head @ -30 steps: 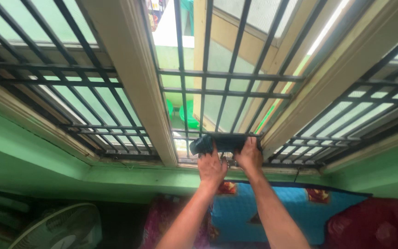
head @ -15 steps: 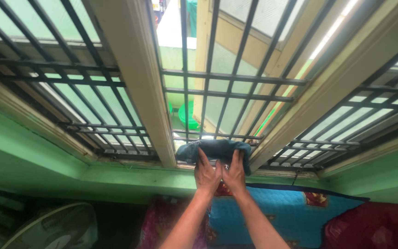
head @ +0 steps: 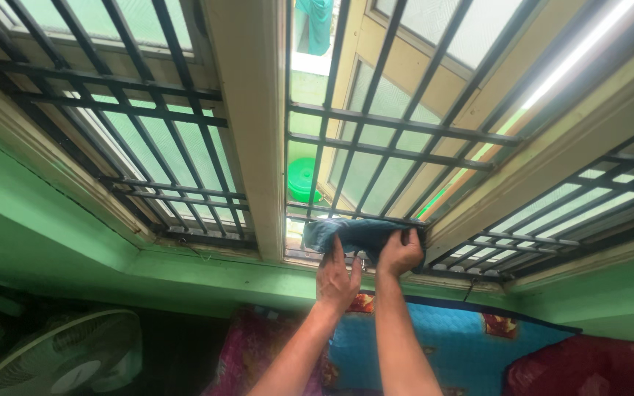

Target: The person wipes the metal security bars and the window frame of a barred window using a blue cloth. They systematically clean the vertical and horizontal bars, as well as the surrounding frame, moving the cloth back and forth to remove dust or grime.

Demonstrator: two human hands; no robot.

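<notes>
Here the right hand (head: 399,253) clutches a dark blue cloth (head: 354,235), fingers curled over its right end, while the left hand (head: 336,277) lies flat and open against its underside. The cloth stretches left to right along the window grille (head: 390,132) above the green sill (head: 207,268); both forearms reach upward.

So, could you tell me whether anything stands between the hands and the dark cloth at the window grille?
Nothing visible does. The right hand grips the dark cloth and the left hand presses on it from below, against the lowest bars of the window grille.
</notes>
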